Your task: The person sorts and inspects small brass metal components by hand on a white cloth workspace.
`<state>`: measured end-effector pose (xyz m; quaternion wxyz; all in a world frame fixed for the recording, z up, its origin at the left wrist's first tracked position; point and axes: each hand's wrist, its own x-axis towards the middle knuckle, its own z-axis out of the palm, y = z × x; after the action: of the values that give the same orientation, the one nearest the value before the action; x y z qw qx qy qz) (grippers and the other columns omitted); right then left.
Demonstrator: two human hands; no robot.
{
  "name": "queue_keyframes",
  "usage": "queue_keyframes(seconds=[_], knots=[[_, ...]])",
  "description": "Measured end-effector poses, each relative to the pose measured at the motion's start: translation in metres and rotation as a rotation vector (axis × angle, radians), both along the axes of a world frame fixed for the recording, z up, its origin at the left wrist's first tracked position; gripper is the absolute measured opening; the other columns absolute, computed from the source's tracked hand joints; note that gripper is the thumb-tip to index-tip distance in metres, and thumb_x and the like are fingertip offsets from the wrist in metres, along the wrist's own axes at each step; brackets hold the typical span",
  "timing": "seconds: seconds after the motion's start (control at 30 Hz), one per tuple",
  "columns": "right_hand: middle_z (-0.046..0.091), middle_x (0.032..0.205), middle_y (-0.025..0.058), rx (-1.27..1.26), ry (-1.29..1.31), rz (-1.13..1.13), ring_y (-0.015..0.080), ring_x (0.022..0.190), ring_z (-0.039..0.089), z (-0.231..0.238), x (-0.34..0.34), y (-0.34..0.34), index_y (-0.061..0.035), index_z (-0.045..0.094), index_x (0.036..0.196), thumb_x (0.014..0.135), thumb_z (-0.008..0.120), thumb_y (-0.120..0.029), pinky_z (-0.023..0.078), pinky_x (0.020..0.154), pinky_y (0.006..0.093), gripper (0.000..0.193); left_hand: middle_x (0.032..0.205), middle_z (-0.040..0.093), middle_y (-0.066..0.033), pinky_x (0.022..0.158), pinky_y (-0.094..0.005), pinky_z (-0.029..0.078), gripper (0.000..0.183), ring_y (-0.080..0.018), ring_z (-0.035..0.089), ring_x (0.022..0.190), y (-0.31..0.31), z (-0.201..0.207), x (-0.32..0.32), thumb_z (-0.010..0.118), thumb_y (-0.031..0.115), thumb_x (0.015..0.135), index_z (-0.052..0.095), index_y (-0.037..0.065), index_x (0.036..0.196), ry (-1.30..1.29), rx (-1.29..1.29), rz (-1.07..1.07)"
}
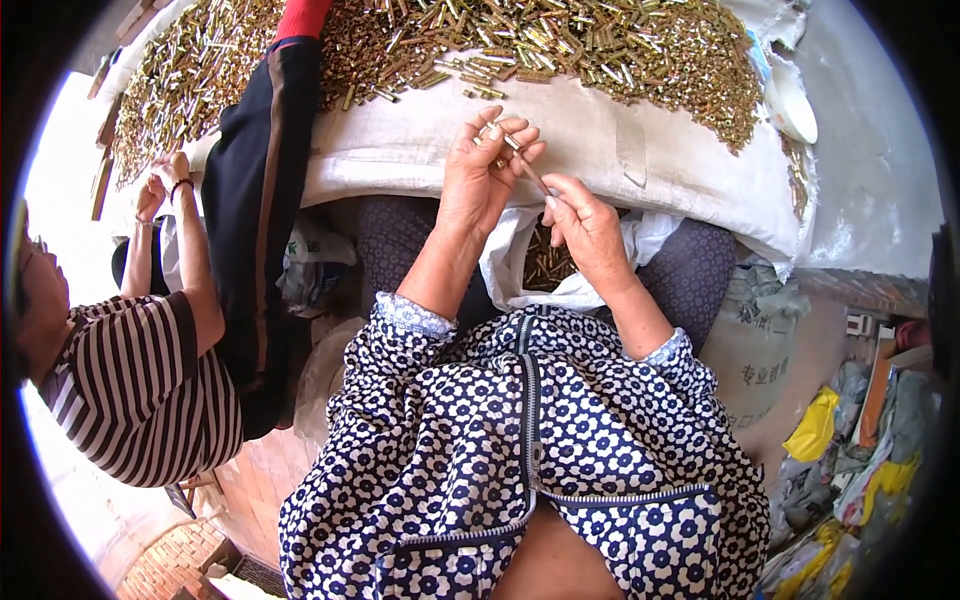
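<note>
Towards twelve o'clock, our left hand (pixel 492 158) curls its fingers round small brassy pieces (pixel 512 142) while our right hand (pixel 583 222) pinches a slim rod (pixel 534 177), probably light, stiff, slippery, best held by its five-o'clock end.

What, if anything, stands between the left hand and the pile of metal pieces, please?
Nothing visible does: the left hand holds small pieces just short of the pile, with only pale cloth showing between them.

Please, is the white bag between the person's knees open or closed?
Open: the white bag has its mouth spread apart, and brass-coloured pieces are visible inside.
</note>
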<state>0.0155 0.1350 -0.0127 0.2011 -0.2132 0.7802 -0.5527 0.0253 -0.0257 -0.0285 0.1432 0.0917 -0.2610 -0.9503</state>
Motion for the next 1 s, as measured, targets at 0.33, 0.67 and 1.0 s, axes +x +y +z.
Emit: queue_keyframes(seconds=[0.33, 0.67, 1.0], knots=[[0.058, 0.071, 0.0021, -0.035, -0.018, -0.033, 0.0056, 0.054, 0.051, 0.002, -0.003, 0.0, -0.0036, 0.056, 0.117, 0.094, 0.05, -0.01, 0.043, 0.051, 0.0203, 0.024, 0.106, 0.058, -0.0167, 0.087, -0.0424, 0.054, 0.038, -0.0258, 0.062, 0.095, -0.001, -0.001, -0.001, 0.052, 0.008, 0.093, 0.036, -0.001, 0.126, -0.021, -0.062, -0.017], [0.056, 0.071, 0.0016, -0.08, 0.009, -0.03, 0.0055, 0.054, 0.049, -0.009, -0.005, 0.002, -0.0038, 0.055, 0.12, 0.094, 0.049, -0.008, 0.042, 0.051, 0.0196, 0.027, 0.105, 0.059, -0.0152, 0.082, -0.038, 0.056, 0.042, -0.023, 0.063, 0.093, -0.001, 0.003, -0.002, 0.054, 0.007, 0.092, 0.036, 0.0, 0.129, -0.005, 0.012, -0.004], [0.057, 0.072, 0.0011, -0.037, 0.035, -0.02, 0.0054, 0.055, 0.05, -0.005, -0.002, 0.0, -0.0041, 0.055, 0.119, 0.094, 0.05, -0.009, 0.043, 0.052, 0.02, 0.026, 0.105, 0.058, -0.0159, 0.085, -0.0399, 0.055, 0.049, -0.0242, 0.062, 0.094, -0.004, 0.003, -0.001, 0.055, 0.006, 0.091, 0.029, -0.001, 0.132, 0.029, 0.031, 0.007]])
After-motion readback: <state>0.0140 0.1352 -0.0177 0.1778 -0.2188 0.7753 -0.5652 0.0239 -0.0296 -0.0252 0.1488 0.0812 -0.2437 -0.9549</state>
